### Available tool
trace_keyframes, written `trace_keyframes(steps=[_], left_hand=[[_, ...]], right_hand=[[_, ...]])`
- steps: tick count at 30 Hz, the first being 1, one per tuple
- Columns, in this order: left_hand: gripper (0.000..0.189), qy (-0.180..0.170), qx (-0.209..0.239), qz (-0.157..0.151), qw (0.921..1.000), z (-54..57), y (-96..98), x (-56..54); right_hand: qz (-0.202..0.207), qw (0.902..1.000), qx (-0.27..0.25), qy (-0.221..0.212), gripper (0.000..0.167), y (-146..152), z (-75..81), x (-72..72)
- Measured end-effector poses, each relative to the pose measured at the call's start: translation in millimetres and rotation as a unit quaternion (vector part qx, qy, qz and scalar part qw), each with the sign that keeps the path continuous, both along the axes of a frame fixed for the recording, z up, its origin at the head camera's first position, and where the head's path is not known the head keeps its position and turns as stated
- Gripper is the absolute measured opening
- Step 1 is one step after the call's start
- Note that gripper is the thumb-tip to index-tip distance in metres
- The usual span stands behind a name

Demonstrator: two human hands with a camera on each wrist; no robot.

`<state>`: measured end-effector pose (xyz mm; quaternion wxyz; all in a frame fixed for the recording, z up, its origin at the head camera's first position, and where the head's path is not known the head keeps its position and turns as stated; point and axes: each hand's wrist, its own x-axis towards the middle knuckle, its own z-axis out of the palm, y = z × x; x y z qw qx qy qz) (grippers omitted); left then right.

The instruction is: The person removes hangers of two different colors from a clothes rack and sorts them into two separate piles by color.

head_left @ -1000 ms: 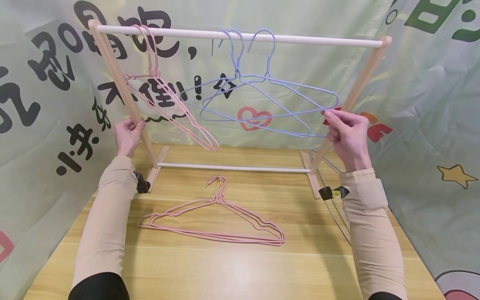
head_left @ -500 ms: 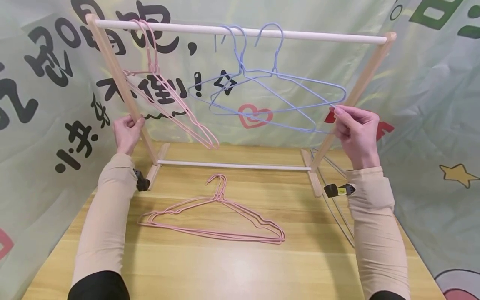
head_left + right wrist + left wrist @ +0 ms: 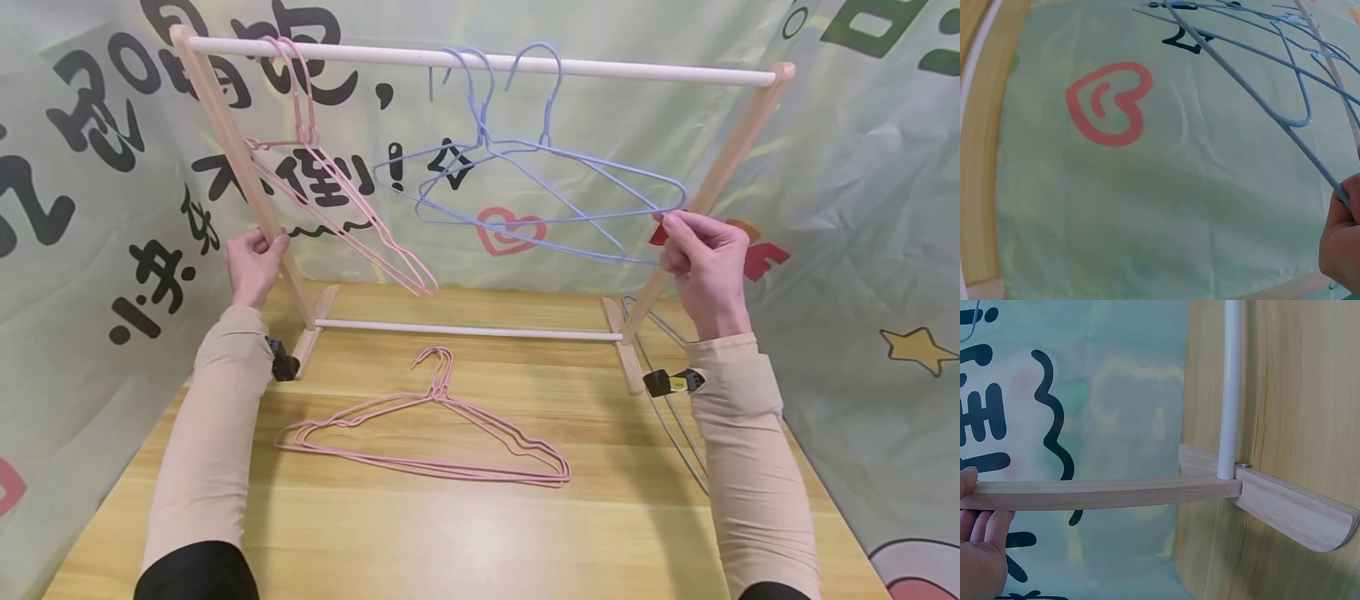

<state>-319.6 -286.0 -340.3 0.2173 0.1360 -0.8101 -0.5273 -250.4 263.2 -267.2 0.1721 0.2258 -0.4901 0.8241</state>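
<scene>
A white rail (image 3: 660, 72) on wooden posts forms the garment rack. My left hand (image 3: 253, 268) grips its left wooden post (image 3: 232, 142), thumb on one side and fingers on the other in the left wrist view. My right hand (image 3: 705, 271) pinches a blue wire hanger (image 3: 1229, 69) near its lower right corner. The blue hangers (image 3: 550, 87) hang by their hooks right of the rail's middle, and their frames overlap. Pink wire hangers (image 3: 311, 129) hang close to the left post, turned at an angle.
More pink hangers (image 3: 437, 392) lie stacked on the wooden table (image 3: 480, 542) in front of the rack. Grey wire hangers (image 3: 680, 450) lie by the right foot (image 3: 628, 367), partly behind my right arm. A lower white bar (image 3: 465, 331) joins the posts. A printed cloth (image 3: 847, 250) stands behind.
My right hand has moved right with the blue hanger, then slightly back left, and the blue hangers have shifted along with it. The left hand stays on the post.
</scene>
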Motion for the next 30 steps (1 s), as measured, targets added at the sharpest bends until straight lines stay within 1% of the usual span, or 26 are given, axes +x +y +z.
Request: trace_keyframes(steps=[2,8,12,14,16,18,20,22,23,25,26,27,28,30], left_hand=[[0.039,0.001,0.001,-0.001,1.0000,0.0,-0.1,-0.2],[0.040,0.007,-0.001,0.007,0.9999,1.0,-0.9,1.5],[0.043,0.000,-0.006,0.005,1.0000,2.2,0.8,2.0],[0.044,-0.004,-0.012,0.001,0.9999,2.4,1.7,2.5],[0.042,-0.004,-0.016,0.003,0.9999,2.3,2.4,3.7],[0.041,-0.002,-0.021,0.006,0.9998,2.0,2.7,4.5],[0.040,0.001,-0.025,0.008,0.9996,1.7,2.8,4.5],[0.040,0.001,-0.029,0.010,0.9995,1.8,3.2,4.3],[0.040,0.002,-0.030,0.009,0.9995,1.9,3.3,4.5],[0.040,-0.001,-0.033,0.008,0.9994,2.3,3.6,4.3],[0.040,-0.001,-0.033,0.007,0.9994,2.5,3.9,4.9],[0.040,-0.002,-0.032,0.007,0.9995,2.7,4.1,5.4],[0.040,-0.003,-0.031,0.009,0.9995,2.8,4.6,5.9],[0.040,-0.005,-0.027,0.008,0.9996,2.9,5.6,6.0]], right_hand=[[0.009,1.0000,0.000,-0.002,0.010,-1.5,-2.2,0.0],[-0.002,0.9998,0.017,0.007,0.009,-7.3,-4.7,-1.5],[-0.007,0.9997,0.021,0.010,0.009,-8.7,-4.9,-2.6],[0.001,0.9998,0.019,0.010,0.010,-8.7,-5.1,-3.0],[0.019,0.9997,0.013,0.008,0.014,-9.3,-4.9,-3.6],[0.052,0.9986,-0.009,0.008,0.019,-10.0,-4.7,-4.9],[0.106,0.9930,-0.053,0.005,0.024,-10.5,-4.2,-6.1],[0.165,0.9808,-0.103,-0.004,0.028,-10.5,-3.8,-6.5],[0.195,0.9720,-0.131,-0.011,0.028,-10.4,-3.6,-6.4],[0.228,0.9612,-0.154,-0.022,0.028,-10.7,-3.2,-5.2],[0.230,0.9614,-0.149,-0.026,0.027,-11.2,-2.8,-4.0],[0.223,0.9652,-0.134,-0.025,0.027,-12.0,-2.1,-3.1],[0.211,0.9705,-0.115,-0.022,0.025,-12.6,-1.6,-2.3],[0.163,0.9845,-0.064,-0.007,0.022,-14.6,0.0,-1.0]])
